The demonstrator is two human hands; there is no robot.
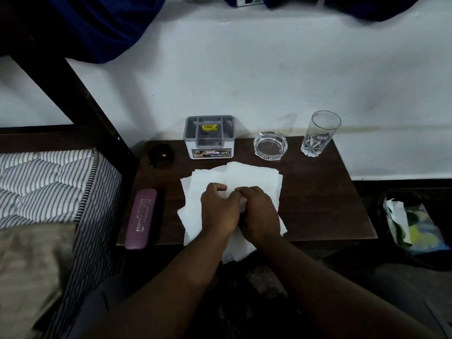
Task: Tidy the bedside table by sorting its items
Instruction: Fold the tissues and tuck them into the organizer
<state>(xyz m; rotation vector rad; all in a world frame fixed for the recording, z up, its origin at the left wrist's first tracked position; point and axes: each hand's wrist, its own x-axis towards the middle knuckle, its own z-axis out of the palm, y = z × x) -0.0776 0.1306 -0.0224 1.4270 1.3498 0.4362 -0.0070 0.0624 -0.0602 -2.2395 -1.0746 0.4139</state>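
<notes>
The small black object at the back left corner of the table is too dark to identify; the compartments of the grey-topped organizer box lie in shadow, and what is inside cannot be made out; the bag on the floor at the right is blurred. The fingertips of both hands are hidden, tucked under the knuckles or into the paper.

The left hand and the right hand lie side by side, touching each other, on the white paper sheets; the fingers of both are curled, not spread, and they pinch a small fold of the top sheet, of which a bit of white shows between the two hands.

The sheets lie in a loose, uneven pile at the middle of the table, under and around the hands; the near edge of the pile hangs over the front edge of the table. Behind the pile stand the organizer box, a glass ashtray and a tall drinking glass in a row along the wall; a purple case lies at the left edge, well apart from the left hand.
</notes>
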